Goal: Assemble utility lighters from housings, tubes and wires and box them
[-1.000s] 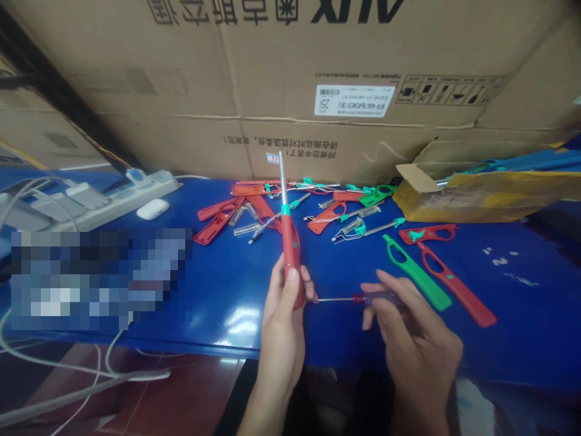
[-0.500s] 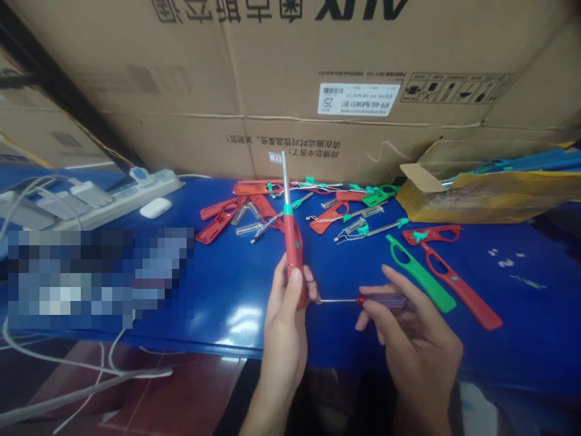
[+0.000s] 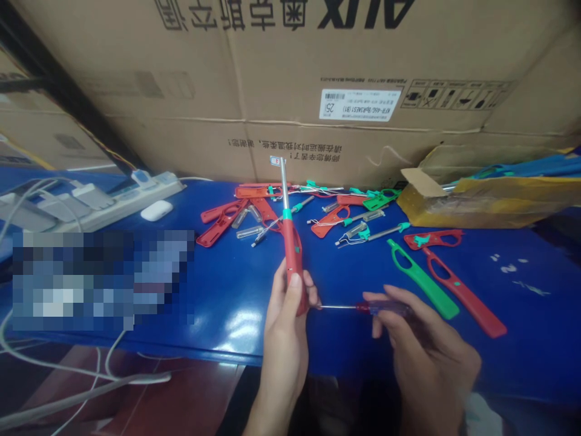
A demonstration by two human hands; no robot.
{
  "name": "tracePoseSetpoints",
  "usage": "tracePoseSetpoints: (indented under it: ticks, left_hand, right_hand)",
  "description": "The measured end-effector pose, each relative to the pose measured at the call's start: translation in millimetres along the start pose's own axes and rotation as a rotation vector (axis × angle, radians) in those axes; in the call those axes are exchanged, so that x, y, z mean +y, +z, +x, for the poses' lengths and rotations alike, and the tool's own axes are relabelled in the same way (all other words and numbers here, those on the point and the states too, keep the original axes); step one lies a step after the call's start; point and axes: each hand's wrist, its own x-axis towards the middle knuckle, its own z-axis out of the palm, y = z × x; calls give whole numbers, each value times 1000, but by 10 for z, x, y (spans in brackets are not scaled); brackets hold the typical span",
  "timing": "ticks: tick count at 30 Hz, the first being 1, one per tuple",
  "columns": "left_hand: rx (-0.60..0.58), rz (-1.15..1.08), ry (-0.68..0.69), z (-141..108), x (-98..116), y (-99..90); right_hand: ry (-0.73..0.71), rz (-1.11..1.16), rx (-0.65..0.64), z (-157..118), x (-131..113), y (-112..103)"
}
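Our left hand (image 3: 285, 321) clamps the red plastic, metal-necked lighter (image 3: 291, 245) by the front edge of our bench (image 3: 218, 272), seemingly bracing it | our right hand (image 3: 433, 348) grips the purple-handled metal screwdriver (image 3: 363, 307) side-on, apparently for alignment.

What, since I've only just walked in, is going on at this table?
A person's left hand holds a red long-necked lighter, its metal tube pointing away. The right hand holds a screwdriver, its shaft aimed at the lighter's lower end; the left fingers hide whether the tip touches. Beyond them, loose casings and metal tubes with wires lie on the blue table.
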Motion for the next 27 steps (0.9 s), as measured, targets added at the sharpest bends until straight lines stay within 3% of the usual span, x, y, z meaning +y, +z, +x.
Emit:
tracePoseSetpoints:
  ticks: [3,8,12,16,20,27]
  left_hand:
    - [10,0,5,-4,-6,3]
    - [21,-8,-16,-3,6,10]
    - [15,9,-16,5,12,9]
    - [17,20,-6,11,1,6]
    - [28,19,-10,9,-5,3]
    - [23,8,-29,5,-7,-7]
  right_hand:
    - [-33,39,2,3,-69,29]
    - [-88,102,-160,-5,-30,-46]
    - [-79,43,-65,24,39,-71]
    - [-89,22,-42,29,-51,5]
    - [-34,85,-89,-7,-127,26]
    - [-77,47,-116,38,22,-78]
